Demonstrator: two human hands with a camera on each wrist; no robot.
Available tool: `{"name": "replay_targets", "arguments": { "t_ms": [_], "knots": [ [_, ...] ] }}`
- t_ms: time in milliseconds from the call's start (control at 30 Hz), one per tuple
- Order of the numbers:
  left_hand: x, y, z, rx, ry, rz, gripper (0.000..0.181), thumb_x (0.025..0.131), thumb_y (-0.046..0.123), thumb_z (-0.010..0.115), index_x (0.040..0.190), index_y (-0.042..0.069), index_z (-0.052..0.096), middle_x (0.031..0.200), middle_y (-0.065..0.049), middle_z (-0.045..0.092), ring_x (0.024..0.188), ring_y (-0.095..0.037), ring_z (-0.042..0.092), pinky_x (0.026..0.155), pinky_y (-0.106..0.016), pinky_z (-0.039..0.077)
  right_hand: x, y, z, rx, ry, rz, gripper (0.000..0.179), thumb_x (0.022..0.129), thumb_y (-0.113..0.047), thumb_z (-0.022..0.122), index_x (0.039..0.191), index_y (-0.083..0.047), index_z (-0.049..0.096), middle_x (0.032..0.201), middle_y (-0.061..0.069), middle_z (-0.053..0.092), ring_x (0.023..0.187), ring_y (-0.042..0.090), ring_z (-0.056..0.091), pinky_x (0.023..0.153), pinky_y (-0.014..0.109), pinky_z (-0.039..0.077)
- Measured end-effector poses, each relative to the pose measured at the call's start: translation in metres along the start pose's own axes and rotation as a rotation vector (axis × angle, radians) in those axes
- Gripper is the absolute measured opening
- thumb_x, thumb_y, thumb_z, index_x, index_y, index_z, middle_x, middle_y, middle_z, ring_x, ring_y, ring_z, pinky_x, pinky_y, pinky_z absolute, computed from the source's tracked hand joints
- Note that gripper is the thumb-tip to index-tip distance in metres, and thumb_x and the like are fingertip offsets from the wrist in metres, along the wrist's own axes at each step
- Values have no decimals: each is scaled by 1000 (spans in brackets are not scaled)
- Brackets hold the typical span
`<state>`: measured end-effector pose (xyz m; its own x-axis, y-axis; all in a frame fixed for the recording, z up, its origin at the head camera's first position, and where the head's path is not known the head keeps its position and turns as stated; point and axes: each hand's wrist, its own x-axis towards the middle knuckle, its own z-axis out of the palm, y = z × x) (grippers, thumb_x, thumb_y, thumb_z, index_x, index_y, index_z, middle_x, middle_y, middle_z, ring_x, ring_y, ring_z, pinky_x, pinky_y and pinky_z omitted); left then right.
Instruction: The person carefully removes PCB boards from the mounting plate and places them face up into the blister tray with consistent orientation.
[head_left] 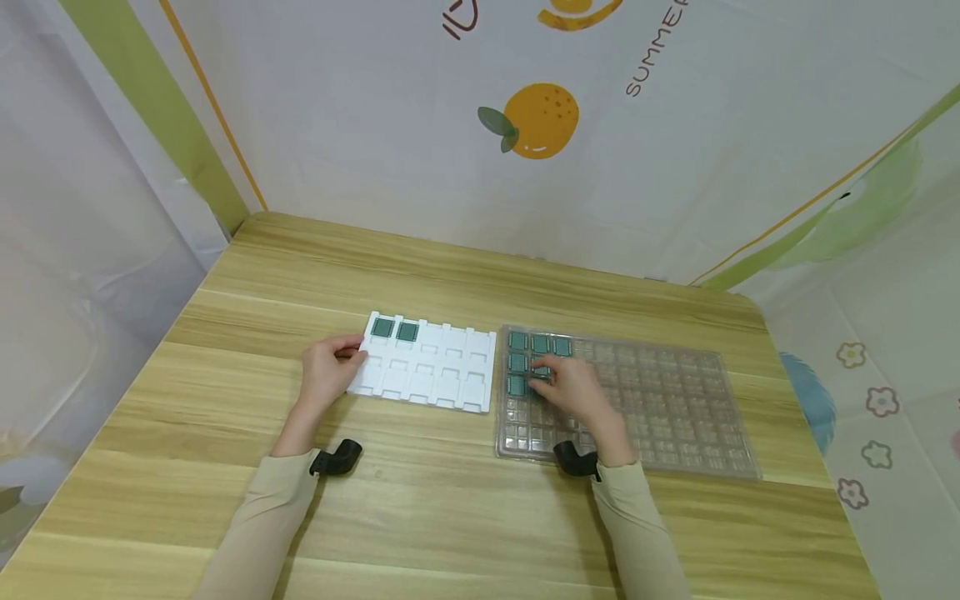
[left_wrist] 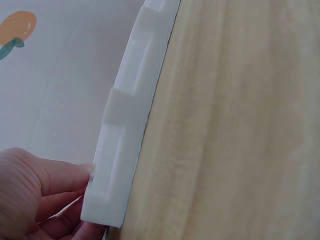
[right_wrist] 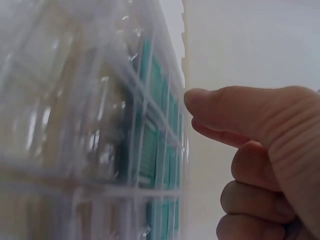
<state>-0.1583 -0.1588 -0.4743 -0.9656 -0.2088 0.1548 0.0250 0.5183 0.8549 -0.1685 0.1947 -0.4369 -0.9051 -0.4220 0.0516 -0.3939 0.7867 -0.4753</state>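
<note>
My left hand (head_left: 324, 371) pinches the left edge of a white plastic tray (head_left: 425, 371), thumb on the near side in the left wrist view. Two green square chips (head_left: 382, 327) sit in that tray's upper left pockets. Over the left part of a clear plastic tray (head_left: 652, 408) is my right hand (head_left: 573, 387), thumb and index finger spread around a green chip (head_left: 541, 364) in the second row. I cannot tell whether they grip it. In the right wrist view the thumb (right_wrist: 225, 102) is close beside the tray's green chips (right_wrist: 148, 152), with the other fingers curled.
Several more green chips (head_left: 517, 341) fill the clear tray's upper left pockets. The two trays lie side by side on a wooden table (head_left: 420, 508), a narrow gap between them. A printed white curtain (head_left: 375, 125) hangs behind the table. Black wrist mounts (head_left: 337, 458) stick out from both sleeves.
</note>
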Motion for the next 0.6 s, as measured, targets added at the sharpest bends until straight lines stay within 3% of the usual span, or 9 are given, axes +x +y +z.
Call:
{"name": "replay_targets", "arguments": {
  "t_ms": [600],
  "knots": [
    [0,-1,0,7,-3,11,21,80,-9,64,100,-14,66,89,-29,65,79,-36,63,60,-5,38,18,-22,5,16,12,-66,25,84,-13,70,106,-2,69,46,-7,33,40,5,25,43,21,24]
  ]
}}
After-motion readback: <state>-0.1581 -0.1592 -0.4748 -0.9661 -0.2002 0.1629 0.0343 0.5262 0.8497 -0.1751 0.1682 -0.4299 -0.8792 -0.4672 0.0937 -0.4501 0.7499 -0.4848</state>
